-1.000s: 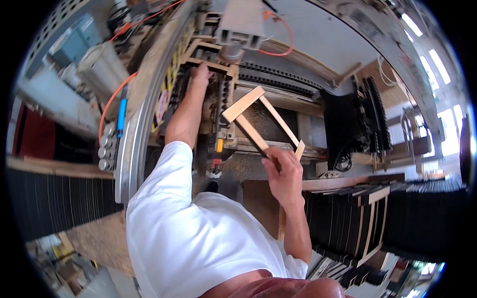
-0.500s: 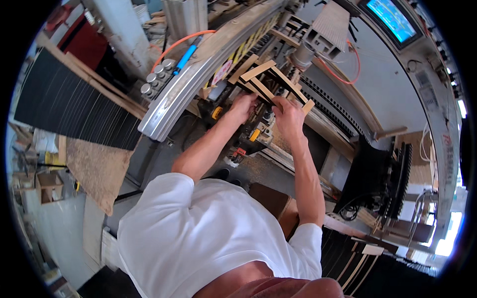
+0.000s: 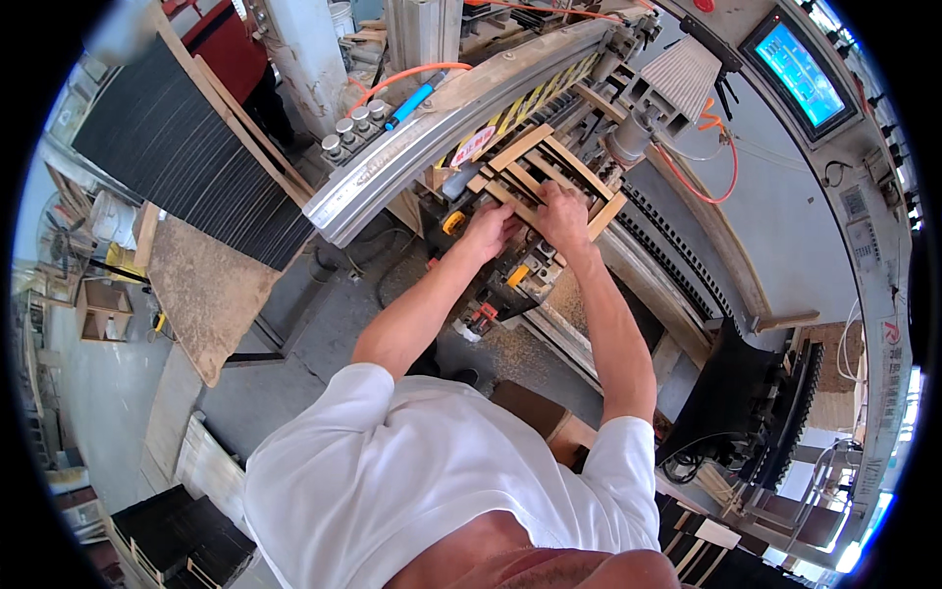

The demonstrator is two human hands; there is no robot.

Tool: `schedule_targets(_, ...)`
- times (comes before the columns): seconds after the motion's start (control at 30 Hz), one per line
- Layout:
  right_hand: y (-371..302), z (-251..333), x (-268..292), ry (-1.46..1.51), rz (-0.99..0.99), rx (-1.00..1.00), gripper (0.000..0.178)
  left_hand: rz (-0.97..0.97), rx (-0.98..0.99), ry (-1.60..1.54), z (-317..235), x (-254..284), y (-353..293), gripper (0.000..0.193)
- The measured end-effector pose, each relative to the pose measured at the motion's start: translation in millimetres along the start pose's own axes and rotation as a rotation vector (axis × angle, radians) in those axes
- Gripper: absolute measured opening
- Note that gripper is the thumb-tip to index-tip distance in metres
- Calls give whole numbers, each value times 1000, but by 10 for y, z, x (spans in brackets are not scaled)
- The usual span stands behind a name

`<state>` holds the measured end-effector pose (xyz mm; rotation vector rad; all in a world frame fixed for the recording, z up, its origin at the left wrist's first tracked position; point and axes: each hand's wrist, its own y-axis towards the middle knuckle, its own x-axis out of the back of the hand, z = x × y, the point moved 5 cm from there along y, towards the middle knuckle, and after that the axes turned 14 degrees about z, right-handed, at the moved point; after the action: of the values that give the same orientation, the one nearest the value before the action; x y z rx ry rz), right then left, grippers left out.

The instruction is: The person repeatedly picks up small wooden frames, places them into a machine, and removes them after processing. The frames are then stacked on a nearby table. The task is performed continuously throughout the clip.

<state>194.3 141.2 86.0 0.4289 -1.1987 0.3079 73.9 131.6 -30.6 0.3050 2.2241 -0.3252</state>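
Bunched fingers of the right hand [image 3: 566,218] close on a bar of the pale wooden frame [image 3: 607,215], their tips partly lost among the slats; the left hand [image 3: 491,232] is curled at the frame's near edge, its fingertips tucked out of sight, so whether it grips or only steadies cannot be told. Where one bar ends and another overlaps is hard to make out beneath the hands. Both backs of the hands face upward, wrists near each other. The left forearm [image 3: 417,316] slants up and rightward, its elbow bent outward; the right forearm [image 3: 620,329] rises steeply, leaning left. Under the hands the frame lies over the machine's fixture, which it largely covers, just beside a metal cylinder [image 3: 628,139] and a striped rail [image 3: 535,108]. Farther out, a lit screen [image 3: 797,74] shows at upper right, and the lower edge cuts off the white shirt [image 3: 451,471].
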Motion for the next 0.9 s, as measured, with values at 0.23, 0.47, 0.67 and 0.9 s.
schedule_targets(0.23,417,-228,-152,-58,19,-78,23,-3,1,60,-328,279,-1554,38)
schedule_targets(0.47,639,-502,-213,-94,58,-80,25,-82,104,115,-612,779,-2904,32)
schedule_targets(0.67,764,-526,-167,-243,145,-177,22,-207,87,42,-796,1320,-3173,29)
schedule_targets(0.9,1068,-538,-61,-606,209,-184,28,-366,46,115,-786,1964,-3265,28)
